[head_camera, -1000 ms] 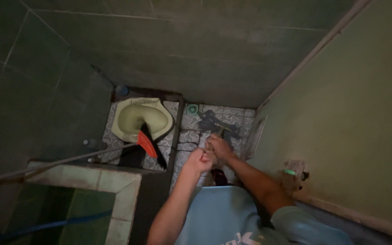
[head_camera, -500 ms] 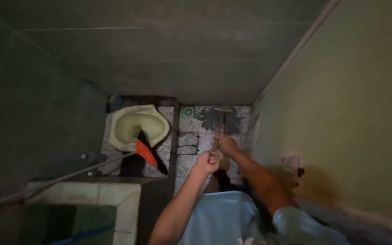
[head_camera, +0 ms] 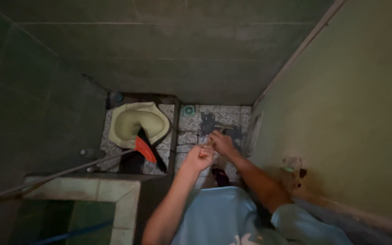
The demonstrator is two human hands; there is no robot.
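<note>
My left hand [head_camera: 199, 159] is curled into a fist in front of my chest, above the patterned floor tiles [head_camera: 232, 115]. My right hand [head_camera: 222, 143] sits just beyond it, fingers bent, almost touching the left. A small pale thing seems to lie between the two hands, but it is too dim and small to make out. My light blue shirt [head_camera: 218, 215] fills the bottom of the view.
A pale squat toilet [head_camera: 137, 122] lies left of the hands. A broom with an orange head [head_camera: 145, 149] and a long handle [head_camera: 55, 174] leans across it. A tiled water basin [head_camera: 91, 190] stands at lower left, a floor drain [head_camera: 188, 110] ahead, dark walls around.
The view has tilted, so the toilet and floor sit lower and more central in the frame. My hands have stayed close together in front of me.
</note>
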